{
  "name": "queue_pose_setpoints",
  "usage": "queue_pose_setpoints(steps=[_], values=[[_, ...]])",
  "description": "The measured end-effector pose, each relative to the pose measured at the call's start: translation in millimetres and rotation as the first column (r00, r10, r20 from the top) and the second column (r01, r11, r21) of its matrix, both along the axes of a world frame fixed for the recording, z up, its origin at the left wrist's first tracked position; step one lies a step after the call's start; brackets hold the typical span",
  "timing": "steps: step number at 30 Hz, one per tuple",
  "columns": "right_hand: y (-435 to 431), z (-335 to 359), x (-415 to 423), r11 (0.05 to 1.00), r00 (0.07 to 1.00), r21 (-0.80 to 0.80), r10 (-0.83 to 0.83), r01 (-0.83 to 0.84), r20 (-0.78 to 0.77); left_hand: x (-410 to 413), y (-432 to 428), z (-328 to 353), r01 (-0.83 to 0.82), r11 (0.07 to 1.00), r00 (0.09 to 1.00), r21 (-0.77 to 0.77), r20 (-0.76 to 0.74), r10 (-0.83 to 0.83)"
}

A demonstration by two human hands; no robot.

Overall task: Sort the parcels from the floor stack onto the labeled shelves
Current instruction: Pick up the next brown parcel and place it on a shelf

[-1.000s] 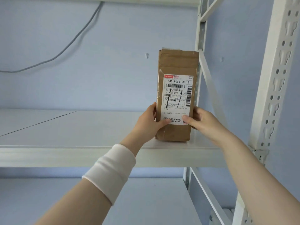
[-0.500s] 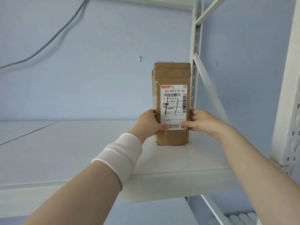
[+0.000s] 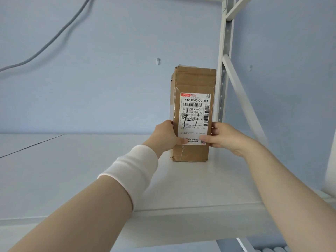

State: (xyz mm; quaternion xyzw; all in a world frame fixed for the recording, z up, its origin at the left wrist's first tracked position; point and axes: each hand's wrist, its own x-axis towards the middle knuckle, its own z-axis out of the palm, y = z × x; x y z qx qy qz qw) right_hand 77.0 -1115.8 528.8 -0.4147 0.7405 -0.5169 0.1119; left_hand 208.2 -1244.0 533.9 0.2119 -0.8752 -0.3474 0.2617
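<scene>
I have the parcel (image 3: 192,82) upright on the shelf (image 3: 72,170) at my one o'clock, beside the upright post (image 3: 223,51). My left hand (image 3: 166,137) and right hand (image 3: 224,136) clasp its lower sides. I judge it placed, with only letting go left; the floor stack is out of view.

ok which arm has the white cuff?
The left: a white cuff sits behind the left hand; the arm of the right hand is bare.

Single head-worn camera, set slightly above the white shelf (image 3: 72,170), faces forward across it toward the blue wall (image 3: 109,70), close in; parcel (image 3: 194,82) just off centre toward 2 o'clock.
</scene>
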Motion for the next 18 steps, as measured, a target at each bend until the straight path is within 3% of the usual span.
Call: queue_pose_setpoints(steps=[9, 18], values=[[10, -4, 16, 0.997, 0.997, 0.053, -0.053, 0.055, -0.051, 20, 14, 4, -0.065, 0.996, 0.998, -0.056, 0.002, 0.065], [32, -12, 96, 0.929, 0.910, -0.050, -0.369, 0.366, -0.190, 77, 14, 9, -0.031, 0.967, 0.999, -0.255, -0.034, 0.024]])
